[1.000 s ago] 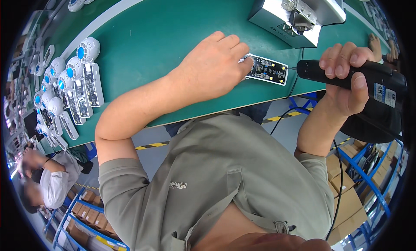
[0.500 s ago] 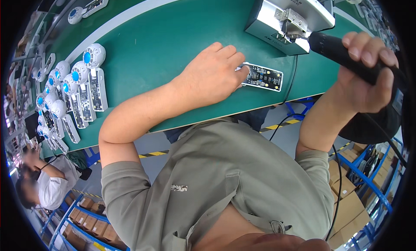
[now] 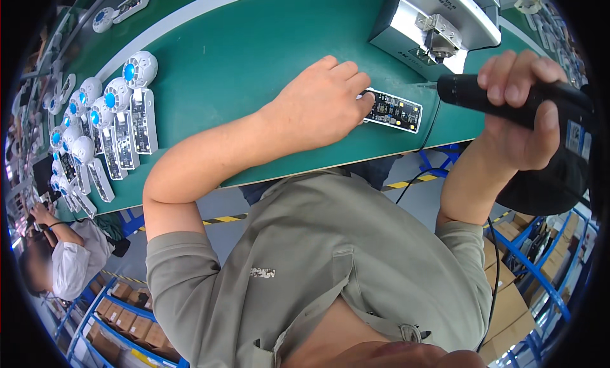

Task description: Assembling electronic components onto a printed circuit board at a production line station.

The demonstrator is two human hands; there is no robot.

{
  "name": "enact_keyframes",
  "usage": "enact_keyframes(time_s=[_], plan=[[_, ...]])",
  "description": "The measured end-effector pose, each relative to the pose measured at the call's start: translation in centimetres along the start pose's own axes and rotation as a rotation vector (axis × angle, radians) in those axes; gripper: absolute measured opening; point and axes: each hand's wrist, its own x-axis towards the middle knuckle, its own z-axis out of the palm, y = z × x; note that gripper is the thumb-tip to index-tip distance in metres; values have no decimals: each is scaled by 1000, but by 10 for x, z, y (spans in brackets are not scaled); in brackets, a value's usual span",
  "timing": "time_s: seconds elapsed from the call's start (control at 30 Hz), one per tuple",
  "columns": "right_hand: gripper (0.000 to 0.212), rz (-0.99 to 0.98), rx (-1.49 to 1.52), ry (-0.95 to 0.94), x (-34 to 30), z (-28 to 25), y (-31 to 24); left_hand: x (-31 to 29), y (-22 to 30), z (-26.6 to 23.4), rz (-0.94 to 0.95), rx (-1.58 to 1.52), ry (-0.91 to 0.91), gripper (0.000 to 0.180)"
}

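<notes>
A small white housing with an exposed circuit board (image 3: 394, 109) is lying flat on the green desk (image 3: 254, 57), near its front edge and just in front of a grey metal machine (image 3: 438, 25). The left hand (image 3: 324, 101) is laid palm-down beside it, and its left end is pressed down by the fingertips (image 3: 363, 101), so the hand is spread rather than closed around anything. The right hand (image 3: 521, 114) is wrapped firmly around a black electric screwdriver (image 3: 508, 104), which is held up off the desk, to the right of the board, with its thin bit (image 3: 427, 85) pointing left toward the machine and the board but apart from both. A black cable (image 3: 419, 171) is draped from the desk edge down past the lap. Rows of white fan-shaped units with blue centres (image 3: 121, 107) are laid out at the far left of the desk, well apart from the work, and another person is seen at the lower left. The likeliest fault is judged to be a slip of the bit: if it is brought down tilted, a component could be scratched or the fingertips struck. The light board could also be shifted, since only one end is pinned, and the cable could be snagged.
</notes>
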Motion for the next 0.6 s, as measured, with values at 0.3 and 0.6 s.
enact_keyframes(time_s=[0.3, 0.6], plan=[[44, 79, 14, 81, -43, 11, -15, 3, 1, -2, 12, 23, -21, 27], [46, 148, 18, 66, -55, 12, -16, 3, 3, -3, 5, 10, -29, 28]])
